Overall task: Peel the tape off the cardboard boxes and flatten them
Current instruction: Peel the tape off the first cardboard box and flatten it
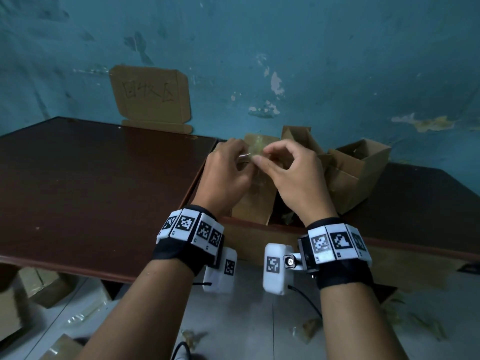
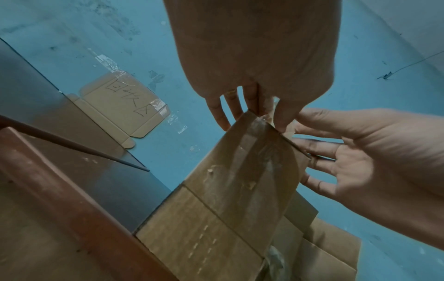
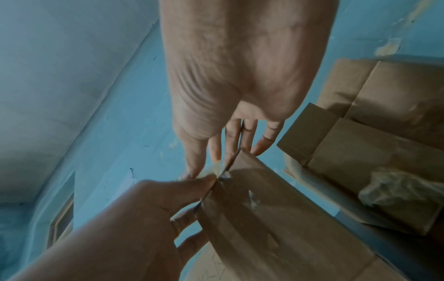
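A: Cardboard box (image 1: 255, 196) stands on end in the gap between the two dark counter (image 1: 91, 183) tops, its top edge held up at my hands.

B: How are the arms set?

A: Both forearms reach forward side by side, wrists cocked up, hands meeting over that edge. My left hand (image 1: 228, 172) pinches the flap's corner between thumb and curled fingers. My right hand (image 1: 293, 175) pinches a bit of clear tape (image 3: 217, 169) at the same edge with thumb and forefinger, the other fingers loosely spread.

B: Any writing?

A: A flattened carton (image 1: 152, 98) taped to the blue wall carries handwritten characters; I can't read them surely. More open boxes (image 1: 355, 172) sit at the right.
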